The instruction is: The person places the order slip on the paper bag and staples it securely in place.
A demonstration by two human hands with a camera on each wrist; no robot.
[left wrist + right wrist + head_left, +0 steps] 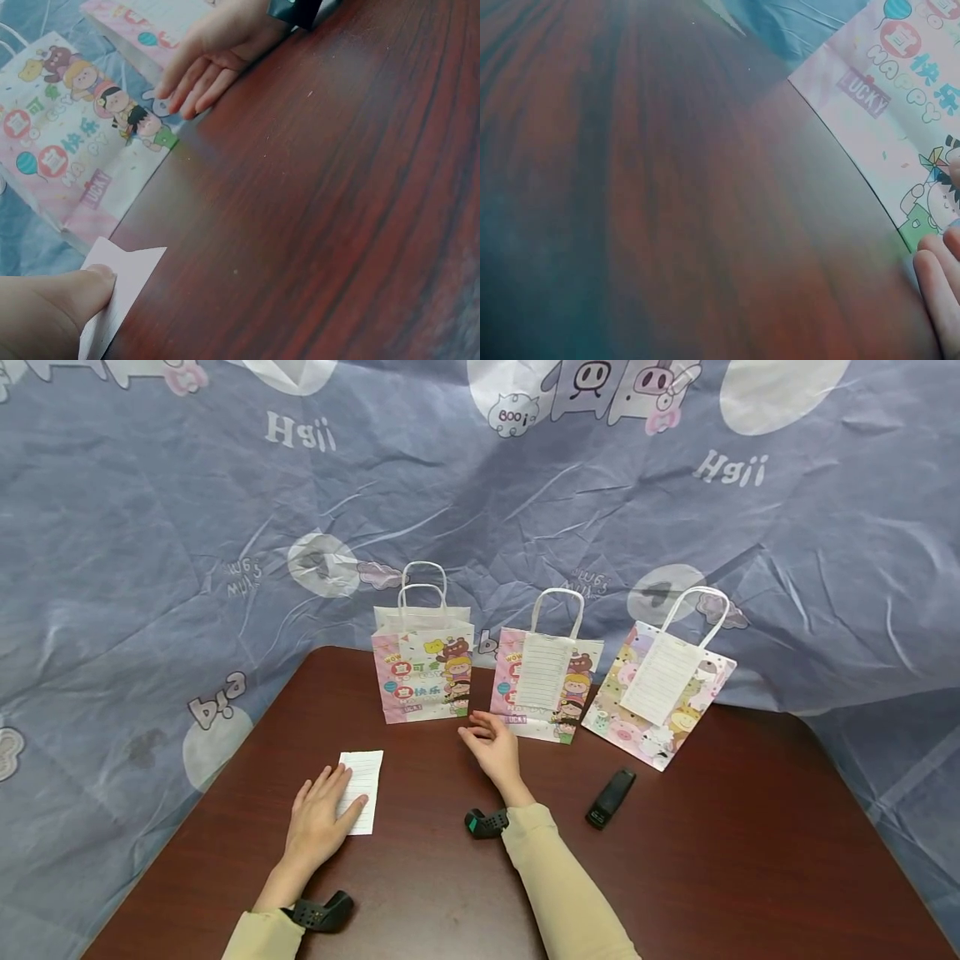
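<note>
My left hand [317, 817] lies over a small lined paper slip [363, 781] on the table, fingers stretched out and the thumb [96, 281] on the paper. My right hand [495, 747] is beside the lower right corner of the left paper bag [408, 681], its fingers loosely bent and holding nothing. This bag stands upright, with cartoon figures and white handles. In the right wrist view, the fingertips [937, 266] appear at the bag's bottom edge.
To the right stand a second cartoon bag [507, 693] and a tilted animal-print bag [611, 710], each with a lined slip [543, 672] on its front. A black stapler [611, 797] lies on the brown table [712, 860]. Behind hangs a blue-grey printed cloth [150, 527].
</note>
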